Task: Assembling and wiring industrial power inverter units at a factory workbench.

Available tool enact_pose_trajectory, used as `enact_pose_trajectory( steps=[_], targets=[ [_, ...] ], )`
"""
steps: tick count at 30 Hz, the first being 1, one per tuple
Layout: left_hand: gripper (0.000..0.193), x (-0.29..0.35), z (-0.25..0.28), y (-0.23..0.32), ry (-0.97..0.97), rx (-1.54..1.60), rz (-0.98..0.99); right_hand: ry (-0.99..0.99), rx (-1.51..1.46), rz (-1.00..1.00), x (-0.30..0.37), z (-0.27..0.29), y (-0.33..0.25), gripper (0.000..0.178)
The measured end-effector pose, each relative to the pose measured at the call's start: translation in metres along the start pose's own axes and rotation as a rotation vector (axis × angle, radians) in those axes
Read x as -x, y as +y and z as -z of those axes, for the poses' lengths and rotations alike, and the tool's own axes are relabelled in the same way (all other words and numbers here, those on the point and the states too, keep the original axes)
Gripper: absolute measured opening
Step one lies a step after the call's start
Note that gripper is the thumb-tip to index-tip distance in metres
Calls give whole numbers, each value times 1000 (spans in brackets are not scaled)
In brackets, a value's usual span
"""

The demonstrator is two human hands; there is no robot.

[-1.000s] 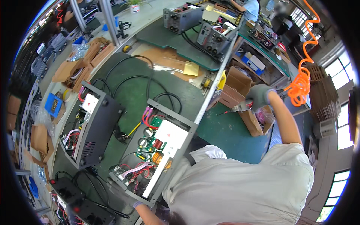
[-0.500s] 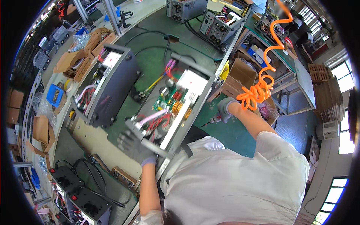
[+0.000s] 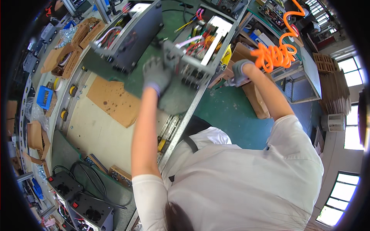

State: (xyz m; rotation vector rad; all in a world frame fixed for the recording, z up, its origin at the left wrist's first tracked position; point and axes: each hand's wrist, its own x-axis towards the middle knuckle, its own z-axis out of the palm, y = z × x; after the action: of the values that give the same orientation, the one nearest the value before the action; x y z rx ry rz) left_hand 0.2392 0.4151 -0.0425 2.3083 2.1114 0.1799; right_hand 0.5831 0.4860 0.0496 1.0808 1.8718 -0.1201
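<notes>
A grey unit, its red wiring and white panel exposed, is seen on the green tabletop, the left hand spread just beside it; a screwdriver is gripped by the right hand.

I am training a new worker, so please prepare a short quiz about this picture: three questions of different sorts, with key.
1. True or false: the left hand is bare.
2. Which colour is the coiled hose? A) blue; B) orange; C) black.
3. Fill the gap: the tool is in the ____ hand.

Key: 1. False, it is gloved. 2. B. 3. Right hand.
</notes>
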Motion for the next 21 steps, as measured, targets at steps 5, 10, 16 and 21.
enact_pose_trajectory(
  steps=[5, 10, 16, 21],
  targets=[
    [40, -6, -7, -18, 55, 1234, 1, -24, -99, -132, 0, 17, 18, 36],
    [38, 89, -5, 3, 344, 851, 158, -104, -184, -97, -39, 15, 37, 30],
    [37, 192, 2, -11, 191, 925, 358, -372, -113, -51, -73, 36, 23, 18],
    [36, 237, 12, 2, 177, 940, 268, -109, 111, 76, -85, 15, 6, 26]
  ],
)
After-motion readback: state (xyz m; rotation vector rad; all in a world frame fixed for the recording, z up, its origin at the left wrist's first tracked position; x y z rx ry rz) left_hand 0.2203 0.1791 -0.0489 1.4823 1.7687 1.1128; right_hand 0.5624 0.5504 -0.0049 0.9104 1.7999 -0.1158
